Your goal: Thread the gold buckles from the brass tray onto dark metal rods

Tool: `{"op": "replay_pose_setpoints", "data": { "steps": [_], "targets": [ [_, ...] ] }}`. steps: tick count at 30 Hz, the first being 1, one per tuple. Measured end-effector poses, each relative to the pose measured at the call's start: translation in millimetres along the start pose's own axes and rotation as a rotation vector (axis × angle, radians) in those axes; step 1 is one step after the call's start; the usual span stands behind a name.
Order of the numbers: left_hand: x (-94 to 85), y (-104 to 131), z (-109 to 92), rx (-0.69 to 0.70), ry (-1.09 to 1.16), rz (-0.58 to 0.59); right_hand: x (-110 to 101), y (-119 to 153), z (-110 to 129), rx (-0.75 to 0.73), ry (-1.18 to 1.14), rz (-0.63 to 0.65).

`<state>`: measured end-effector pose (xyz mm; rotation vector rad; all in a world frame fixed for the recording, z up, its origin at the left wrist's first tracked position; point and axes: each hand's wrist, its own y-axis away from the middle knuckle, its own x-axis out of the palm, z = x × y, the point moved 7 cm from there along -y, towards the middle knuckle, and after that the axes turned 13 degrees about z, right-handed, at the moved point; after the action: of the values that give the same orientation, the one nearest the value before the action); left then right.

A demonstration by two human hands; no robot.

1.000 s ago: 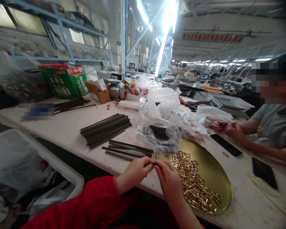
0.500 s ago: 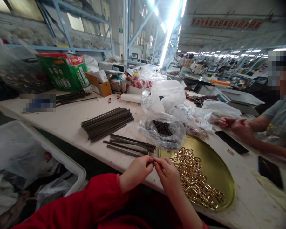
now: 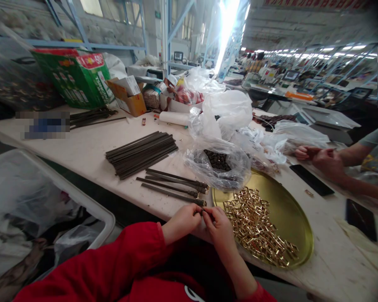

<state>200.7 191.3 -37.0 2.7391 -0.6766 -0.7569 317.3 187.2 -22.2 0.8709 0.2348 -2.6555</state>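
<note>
Close together at the table's front edge, my left hand [image 3: 183, 221] and my right hand [image 3: 219, 226] pinch a small dark piece [image 3: 203, 211] between their fingertips. Fingers cover most of it, so its kind is hidden. Just beyond lie several dark straps [image 3: 170, 191] with gold buckles at their right ends. A thick stack of plain dark strips [image 3: 141, 154] is farther left. To the right of my right hand, a round gold tray [image 3: 297, 218] bears a heap of gold metal buckles [image 3: 258, 224]. Behind it, an open clear plastic bag [image 3: 192, 161] contains small dark pieces [image 3: 219, 160].
A white plastic bin [image 3: 105, 214] stands left below the table edge. Farther back are a green carton [image 3: 72, 79], a small brown box [image 3: 134, 102] and a white roll [image 3: 173, 118]. At right, a co-worker's hands [image 3: 326, 161] are over the table near a black flat object [image 3: 311, 179].
The camera view has tilted down and turned slightly left. My hands stay together with fingertips pinched; the buckle end of the nearest strap now shows beyond my left hand.
</note>
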Motion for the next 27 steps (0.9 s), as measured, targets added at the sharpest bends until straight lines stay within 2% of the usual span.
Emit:
{"op": "replay_pose_setpoints", "data": {
  "steps": [6, 13, 21, 24, 27],
  "targets": [
    [3.8, 0, 11, -0.027, 0.12, -0.051, 8, 4, -8, 0.013, -0.063, 0.006],
    [1.8, 8, -6, 0.117, 0.182, -0.099, 1, 15, -11, 0.147, -0.339, -0.163],
    [-0.9, 32, -36, 0.269, 0.256, 0.036, -13, 34, 21, -0.087, -0.244, -0.178],
    [-0.2, 39, -40, 0.254, 0.214, 0.057, -13, 36, 22, -0.076, -0.275, -0.191],
    [2.0, 42, -42, 0.263, 0.197, 0.073, -11, 36, 16, 0.01, -0.42, -0.212]
  ]
}}
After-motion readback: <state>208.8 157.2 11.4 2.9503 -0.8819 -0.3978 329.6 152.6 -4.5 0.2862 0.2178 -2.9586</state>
